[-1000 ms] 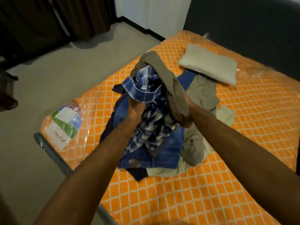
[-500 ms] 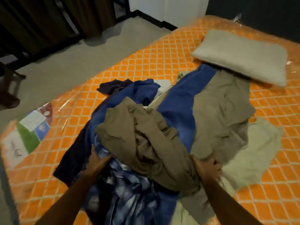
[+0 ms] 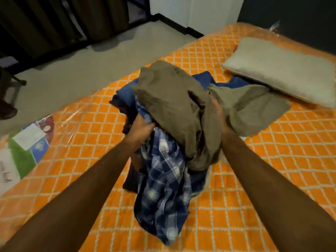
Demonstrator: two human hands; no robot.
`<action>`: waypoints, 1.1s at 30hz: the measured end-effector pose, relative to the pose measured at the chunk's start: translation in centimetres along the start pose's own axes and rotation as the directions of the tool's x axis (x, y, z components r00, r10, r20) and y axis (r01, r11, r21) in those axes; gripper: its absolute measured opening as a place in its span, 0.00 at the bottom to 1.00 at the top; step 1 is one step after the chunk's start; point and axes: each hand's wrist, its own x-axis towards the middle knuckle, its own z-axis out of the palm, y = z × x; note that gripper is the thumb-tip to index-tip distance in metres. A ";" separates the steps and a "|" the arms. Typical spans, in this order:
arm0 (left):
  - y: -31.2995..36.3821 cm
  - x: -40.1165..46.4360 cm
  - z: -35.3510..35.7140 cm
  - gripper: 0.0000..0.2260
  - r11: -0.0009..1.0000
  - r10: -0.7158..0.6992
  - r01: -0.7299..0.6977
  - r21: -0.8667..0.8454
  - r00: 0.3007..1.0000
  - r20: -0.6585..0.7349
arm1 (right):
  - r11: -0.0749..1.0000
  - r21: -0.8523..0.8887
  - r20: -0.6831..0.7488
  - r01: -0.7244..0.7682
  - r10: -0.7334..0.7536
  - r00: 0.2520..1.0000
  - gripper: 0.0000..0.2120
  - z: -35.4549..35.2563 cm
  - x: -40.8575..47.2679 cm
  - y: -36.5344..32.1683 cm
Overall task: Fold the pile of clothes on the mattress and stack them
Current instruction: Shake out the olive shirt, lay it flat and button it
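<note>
Pile: the pile of clothes (image 3: 169,128) sits mid-mattress, bunched and part lifted between both hands; nothing folded or stacked yet
Olive garment: an olive garment (image 3: 174,106) drapes over the top of the bundle; a second olive piece (image 3: 254,108) trails to the right, flat on the mattress
Plaid shirt: a blue plaid shirt (image 3: 163,188) hangs from the bundle toward the person, its lower end resting on the mattress; plain blue cloth (image 3: 201,79) shows behind
Left grip: the left hand (image 3: 141,127) has its fingers curled into the cloth where plaid and olive meet, holding the bundle
Right grip: the right hand (image 3: 217,113) lies against the olive side of the bundle, blurred; whether the fingers clutch or merely press, I cannot tell
Handling: soft, limp, light, tangled; layers will likely slide off one another; better to take one garment by collar or waistband and shake it free than haul the lot
Edges: the mattress (image 3: 272,179) ends on the left, with floor (image 3: 69,70) beyond; a pillow (image 3: 280,70) lies far right, just beside the trailing olive piece
Open room: bare mattress near and to the right looks enough for laying a piece flat and for a stack
</note>
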 end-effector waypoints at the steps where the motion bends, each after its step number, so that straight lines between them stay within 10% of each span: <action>1: -0.9 1.2 0.4 0.23 0.997 0.001 -0.005 0.075 0.999 0.050 | 0.999 0.039 -0.026 0.014 -0.012 1.000 0.24 -0.4 1.0 0.2; 6: -7.1 3.5 2.5 0.09 0.948 -0.123 0.059 0.314 0.975 0.188 | 0.916 -0.389 -0.315 -0.096 -0.035 0.948 0.27 -7.6 4.1 9.1; 10: -12.6 6.1 2.4 0.08 0.851 -0.260 0.152 0.503 0.953 0.153 | 0.489 -0.836 -0.375 -0.247 -0.182 0.909 0.29 -8.6 4.9 14.2; 21: -15.0 8.2 4.6 0.16 0.575 -0.268 0.248 0.780 0.958 -0.106 | 0.458 -0.850 -0.402 -0.260 -0.246 0.882 0.74 -9.0 7.6 15.8; 33: -13.6 6.9 2.7 0.22 0.696 -0.251 0.227 0.681 0.966 -0.066 | 0.590 -0.764 -0.443 -0.261 -0.186 0.877 0.33 -9.8 8.6 16.2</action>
